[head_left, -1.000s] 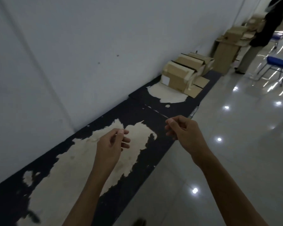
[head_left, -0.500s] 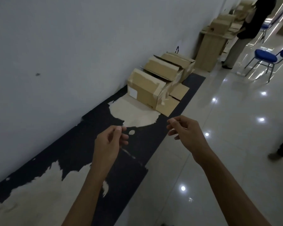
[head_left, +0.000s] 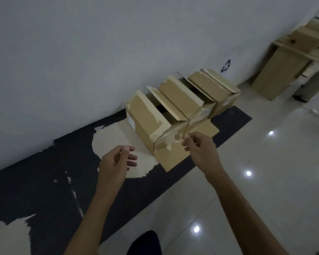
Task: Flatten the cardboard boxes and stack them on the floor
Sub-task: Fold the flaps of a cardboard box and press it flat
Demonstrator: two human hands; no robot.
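Three brown cardboard boxes stand in a row against the white wall, their top flaps up. The nearest box (head_left: 145, 124) has pale tape on its corner and a flap lying on the floor. Behind it are the middle box (head_left: 180, 97) and the far box (head_left: 210, 85). My right hand (head_left: 199, 150) hovers in front of the nearest box's taped corner, fingers loosely curled, holding nothing I can see. My left hand (head_left: 116, 162) hangs lower left of that box over the mat, fingers also loosely curled and empty.
A black floor mat (head_left: 44, 181) with worn pale patches runs along the wall under the boxes. Glossy pale tiles (head_left: 265, 162) lie to the right. More cardboard (head_left: 284, 70) stands piled at the far right. A dark shoe tip (head_left: 145, 243) shows at the bottom.
I have walked along the mat toward the boxes, which now lie just beyond my hands. The standing person and blue chair have left the view. My hands keep the same pose.
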